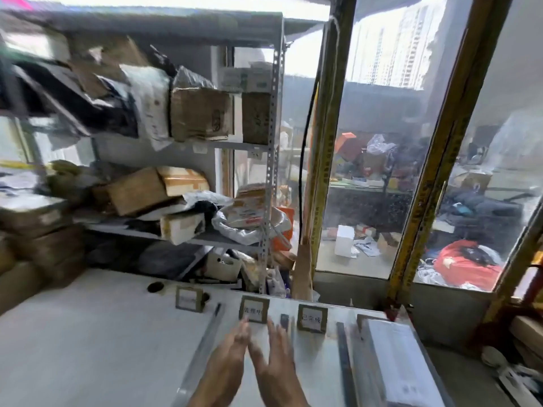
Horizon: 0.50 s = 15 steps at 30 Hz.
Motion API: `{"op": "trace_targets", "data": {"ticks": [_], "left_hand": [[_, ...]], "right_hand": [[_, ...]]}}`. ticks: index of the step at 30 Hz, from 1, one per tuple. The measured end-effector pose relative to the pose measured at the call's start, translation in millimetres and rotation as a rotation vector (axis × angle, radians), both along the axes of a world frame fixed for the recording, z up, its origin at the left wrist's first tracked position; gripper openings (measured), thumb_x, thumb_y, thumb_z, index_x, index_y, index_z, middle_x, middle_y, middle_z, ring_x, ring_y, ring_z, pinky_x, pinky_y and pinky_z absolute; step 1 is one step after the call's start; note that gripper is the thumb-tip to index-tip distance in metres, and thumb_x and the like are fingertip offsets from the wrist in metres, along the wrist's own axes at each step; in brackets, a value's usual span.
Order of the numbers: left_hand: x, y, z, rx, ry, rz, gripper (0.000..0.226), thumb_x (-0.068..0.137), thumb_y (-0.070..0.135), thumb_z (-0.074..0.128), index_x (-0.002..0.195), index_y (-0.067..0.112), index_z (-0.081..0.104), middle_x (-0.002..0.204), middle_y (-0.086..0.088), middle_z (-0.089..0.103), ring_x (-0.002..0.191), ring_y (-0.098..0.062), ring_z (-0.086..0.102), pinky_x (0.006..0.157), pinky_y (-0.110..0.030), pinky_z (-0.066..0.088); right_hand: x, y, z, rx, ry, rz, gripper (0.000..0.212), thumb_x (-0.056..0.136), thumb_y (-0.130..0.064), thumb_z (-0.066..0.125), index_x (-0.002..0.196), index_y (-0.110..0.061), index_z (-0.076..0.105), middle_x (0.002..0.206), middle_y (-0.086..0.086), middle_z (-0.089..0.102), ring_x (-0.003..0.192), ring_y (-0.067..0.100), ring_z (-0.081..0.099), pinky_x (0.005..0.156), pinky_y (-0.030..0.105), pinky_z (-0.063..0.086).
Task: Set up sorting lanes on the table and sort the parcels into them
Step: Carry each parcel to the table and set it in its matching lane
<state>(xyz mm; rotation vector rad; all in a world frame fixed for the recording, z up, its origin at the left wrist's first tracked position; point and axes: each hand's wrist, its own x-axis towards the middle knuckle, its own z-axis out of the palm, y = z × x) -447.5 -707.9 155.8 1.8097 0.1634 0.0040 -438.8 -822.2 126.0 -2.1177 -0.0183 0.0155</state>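
The shelving rack (176,136) behind the pale surface (88,342) is the biggest thing here and carries the bulk of the parcels: brown boxes and grey mailer bags crammed on its tiers, up and to the left of both hands, well apart from them. On the surface itself one white parcel (402,359) lies at the far right, its long axis running away from the person, in the rightmost lane.

The lanes are marked by long strips laid front to back: a pale strip (202,348) left of the hands and a dark strip (342,356) to their right, so the hands sit in the lane between. Small framed label cards stand across the far edge: one blank-looking card (189,298), a middle card (254,309) and a right card (312,318) (their print is too blurred to read with confidence).

The left hand (227,359) and right hand (276,362) reach forward side by side, fingers straight and spread, holding nothing; the left fingertips (244,323) are just short of the middle card. For the white parcel, the right hand is the nearer; for the rack, I judge the left hand is.
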Motion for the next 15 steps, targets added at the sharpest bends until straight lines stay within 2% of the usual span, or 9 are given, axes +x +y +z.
{"op": "trace_targets", "data": {"ticks": [4, 7, 9, 12, 15], "left_hand": [[-48, 128, 12, 0.12, -0.097, 0.199, 0.048, 0.106, 0.044, 0.03, 0.149, 0.029, 0.043, 0.156, 0.007, 0.041, 0.141, -0.008, 0.036, 0.115, -0.027, 0.024], [-79, 209, 22, 0.219, -0.079, 0.338, 0.055, 0.104, 0.053, 0.024, 0.153, 0.031, 0.035, 0.162, 0.009, 0.03, 0.148, -0.009, 0.026, 0.121, -0.031, 0.017], [-97, 254, 27, 0.281, -0.059, 0.441, 0.064, 0.1, 0.065, 0.022, 0.154, 0.032, 0.032, 0.164, 0.009, 0.025, 0.152, -0.011, 0.018, 0.124, -0.037, 0.014], [-126, 318, 26, 0.406, -0.021, 0.635, 0.093, 0.075, 0.083, 0.007, 0.154, 0.039, 0.029, 0.166, 0.01, 0.016, 0.154, -0.012, 0.008, 0.123, -0.045, 0.007], [-144, 371, 17, 0.512, 0.047, 0.763, 0.095, 0.066, 0.086, -0.003, 0.152, 0.052, 0.02, 0.167, 0.014, 0.003, 0.154, -0.009, -0.003, 0.121, -0.045, -0.002]], "right_hand": [[-23, 117, 12, -0.124, 0.042, 0.231, 0.074, 0.101, -0.066, 0.035, 0.162, -0.038, 0.005, 0.171, -0.006, -0.008, 0.157, 0.015, -0.011, 0.127, 0.038, 0.001], [-36, 194, 28, -0.189, 0.018, 0.366, 0.079, 0.096, -0.074, 0.03, 0.162, -0.041, 0.003, 0.171, -0.004, -0.012, 0.157, 0.017, -0.013, 0.127, 0.039, 0.0], [-40, 236, 33, -0.238, 0.0, 0.433, 0.076, 0.098, -0.071, 0.031, 0.162, -0.042, 0.001, 0.171, -0.003, -0.013, 0.157, 0.018, -0.014, 0.127, 0.04, -0.001], [-43, 299, 32, -0.297, -0.023, 0.533, 0.074, 0.099, -0.071, 0.031, 0.161, -0.045, -0.001, 0.171, -0.003, -0.014, 0.157, 0.02, -0.015, 0.127, 0.041, -0.002], [-40, 357, 33, -0.363, -0.022, 0.61, 0.075, 0.099, -0.071, 0.029, 0.161, -0.045, -0.005, 0.17, -0.003, -0.017, 0.157, 0.021, -0.017, 0.128, 0.042, -0.004]]}}
